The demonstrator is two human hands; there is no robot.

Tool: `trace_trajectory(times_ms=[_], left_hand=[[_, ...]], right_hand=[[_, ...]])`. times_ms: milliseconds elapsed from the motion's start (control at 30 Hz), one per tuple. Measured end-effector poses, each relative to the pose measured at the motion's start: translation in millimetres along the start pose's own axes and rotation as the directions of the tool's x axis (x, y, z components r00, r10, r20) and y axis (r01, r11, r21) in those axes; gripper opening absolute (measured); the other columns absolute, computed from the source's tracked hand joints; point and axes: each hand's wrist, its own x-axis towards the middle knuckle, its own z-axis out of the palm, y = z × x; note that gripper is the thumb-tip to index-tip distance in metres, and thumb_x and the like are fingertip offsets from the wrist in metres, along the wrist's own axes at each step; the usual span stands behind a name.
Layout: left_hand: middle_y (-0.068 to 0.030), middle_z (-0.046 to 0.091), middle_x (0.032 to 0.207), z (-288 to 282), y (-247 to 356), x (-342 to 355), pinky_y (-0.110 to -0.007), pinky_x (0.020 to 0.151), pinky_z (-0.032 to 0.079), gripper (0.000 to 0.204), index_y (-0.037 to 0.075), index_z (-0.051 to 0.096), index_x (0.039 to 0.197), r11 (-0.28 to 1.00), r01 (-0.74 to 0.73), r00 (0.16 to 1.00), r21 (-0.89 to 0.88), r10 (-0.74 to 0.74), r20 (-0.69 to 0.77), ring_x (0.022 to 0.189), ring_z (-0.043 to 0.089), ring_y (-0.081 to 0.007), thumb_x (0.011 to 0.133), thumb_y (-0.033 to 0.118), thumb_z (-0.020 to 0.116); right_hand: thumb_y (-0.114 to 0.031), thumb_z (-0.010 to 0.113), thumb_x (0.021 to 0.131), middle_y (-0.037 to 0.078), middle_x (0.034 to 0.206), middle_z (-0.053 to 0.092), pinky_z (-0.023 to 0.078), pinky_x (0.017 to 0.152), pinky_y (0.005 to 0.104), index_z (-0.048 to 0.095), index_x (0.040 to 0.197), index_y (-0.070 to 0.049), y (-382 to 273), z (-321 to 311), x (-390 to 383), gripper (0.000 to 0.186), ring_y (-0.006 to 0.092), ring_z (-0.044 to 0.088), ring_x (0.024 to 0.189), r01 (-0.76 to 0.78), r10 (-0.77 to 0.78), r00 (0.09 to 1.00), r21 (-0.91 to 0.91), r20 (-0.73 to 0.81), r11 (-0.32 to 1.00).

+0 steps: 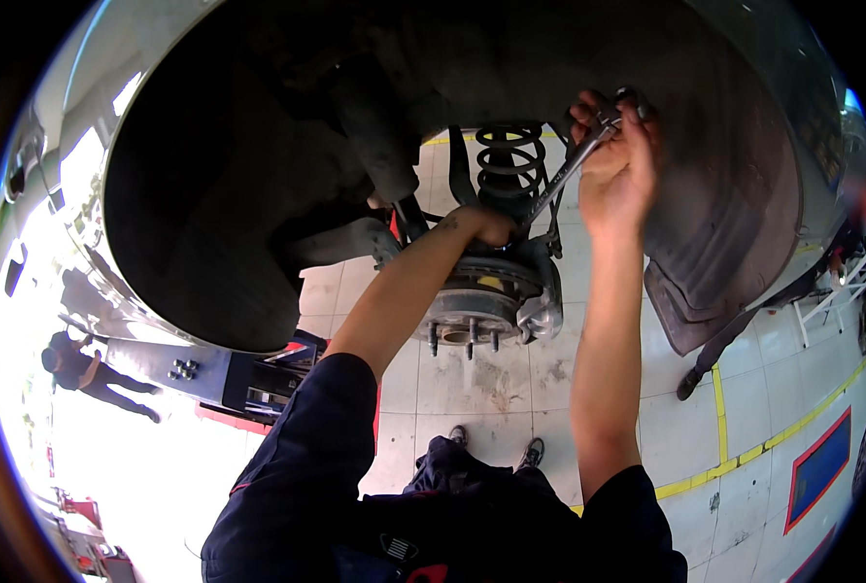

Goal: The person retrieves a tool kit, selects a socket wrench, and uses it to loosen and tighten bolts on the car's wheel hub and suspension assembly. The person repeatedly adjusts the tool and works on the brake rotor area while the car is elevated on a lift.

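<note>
My right hand [619, 160] is raised at the upper right, palm toward me, with its fingers closed round the upper end of a long chrome wrench [578, 160]. The wrench slants down and left to the suspension behind the brake disc. Close to its lower end is my left hand [491, 227], bent over behind the disc; its fingers are hidden, and I cannot tell whether it grips the tool. Below the hands sits the wheel hub [467, 309] with bare studs and its brake disc [496, 272]. A black coil spring [510, 160] stands behind them.
The dark wheel arch [209, 194] surrounds the work, with a damper [374, 126] left of the spring. A splash liner [695, 301] hangs at the right. Several wheel nuts lie on a grey lift platform [161, 369] at lower left. Another person [98, 374] stands beyond it.
</note>
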Motion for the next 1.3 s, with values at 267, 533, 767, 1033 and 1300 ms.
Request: trace_trajectory(times_ms=[267,533,767,1033,1300], left_hand=[[-0.012,0.058,0.115,-11.9,3.2,-15.4,-0.037,0.086,0.043,0.047,0.013,0.054,0.121,0.992,-0.002,1.0,-0.126,0.003,0.013,0.103,0.054,-0.025,0.074,0.009,0.043],[-0.0131,0.058,0.116,-9.9,-1.5,-10.3,-0.036,0.09,0.041,0.049,0.012,0.057,0.118,0.985,0.089,0.993,-0.15,-0.075,0.093,0.106,0.054,-0.0247,0.071,0.008,0.043],[-0.0128,0.063,0.105,-0.4,-14.1,-10.0,-0.035,0.084,0.044,0.042,0.009,0.06,0.112,0.995,-0.06,0.997,-0.083,0.056,-0.049,0.095,0.058,-0.0227,0.073,0.009,0.045],[-0.0148,0.064,0.103,-5.3,8.0,-18.1,-0.037,0.084,0.045,0.04,0.007,0.062,0.107,0.995,-0.096,0.992,-0.019,0.094,-0.09,0.096,0.059,-0.0271,0.067,0.011,0.056],[-0.0163,0.063,0.102,4.6,2.3,-16.5,-0.038,0.085,0.046,0.038,0.004,0.063,0.102,0.995,-0.096,0.975,0.004,0.094,-0.199,0.098,0.059,-0.0296,0.065,0.009,0.057]], right_hand=[[-0.026,0.056,0.087,0.002,0.075,0.043,0.031,0.065,0.028,0.049,0.08,-0.008,-6.6,7.1,-0.4,0.021,0.0131,0.037,0.072,-0.056,0.055,0.998,-0.15,-0.009,0.987],[-0.023,0.057,0.086,0.001,0.071,0.045,0.031,0.064,0.0258,0.048,0.075,-0.005,-20.5,3.1,-63.8,0.023,0.0107,0.036,0.067,0.122,-0.12,0.992,-0.063,0.025,0.991],[-0.024,0.055,0.075,0.014,0.083,0.043,0.029,0.068,0.0339,0.039,0.062,-0.005,-31.0,-25.7,-164.0,0.028,0.0204,0.036,0.075,0.31,-0.291,0.944,-0.113,0.159,0.944],[-0.029,0.059,0.082,0.011,0.083,0.043,0.031,0.068,0.0333,0.054,0.072,-0.004,-23.3,-20.8,-150.1,0.027,0.0183,0.037,0.074,0.413,-0.394,0.909,-0.172,0.133,0.894],[-0.018,0.055,0.082,0.012,0.072,0.042,0.023,0.047,0.0263,0.051,0.069,0.005,0.6,-23.6,-119.4,0.026,0.0127,0.033,0.052,0.656,-0.644,0.754,-0.172,0.129,0.735]])
